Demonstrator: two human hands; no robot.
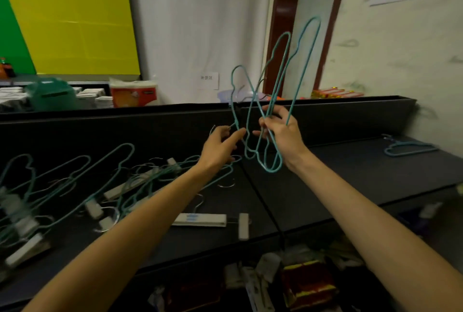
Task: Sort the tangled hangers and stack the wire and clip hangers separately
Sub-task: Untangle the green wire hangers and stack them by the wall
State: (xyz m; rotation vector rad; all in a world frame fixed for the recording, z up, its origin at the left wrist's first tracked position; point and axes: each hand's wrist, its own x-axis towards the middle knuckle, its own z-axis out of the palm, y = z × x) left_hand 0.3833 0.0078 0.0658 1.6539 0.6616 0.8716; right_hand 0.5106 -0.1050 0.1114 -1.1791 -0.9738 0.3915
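Note:
My right hand [283, 134] grips a bunch of teal wire hangers [278, 79] and holds them upright above the black shelf [313, 181]. My left hand [220, 146] reaches toward the leftmost of these hangers, its fingers pinching a thin metal hook beside it. A tangled pile of teal wire hangers and white clip hangers [82, 186] lies on the shelf's left part. One white clip hanger [208, 220] lies apart near the front edge. At the far right of the shelf lies a teal wire hanger [411, 150].
A raised black back wall [125, 124] runs behind the shelf. Behind it stand boxes, a green container [50, 95] and a packet [134, 92]. Packaged goods [308, 284] fill the level below the shelf front. A door [300, 31] is at the back right.

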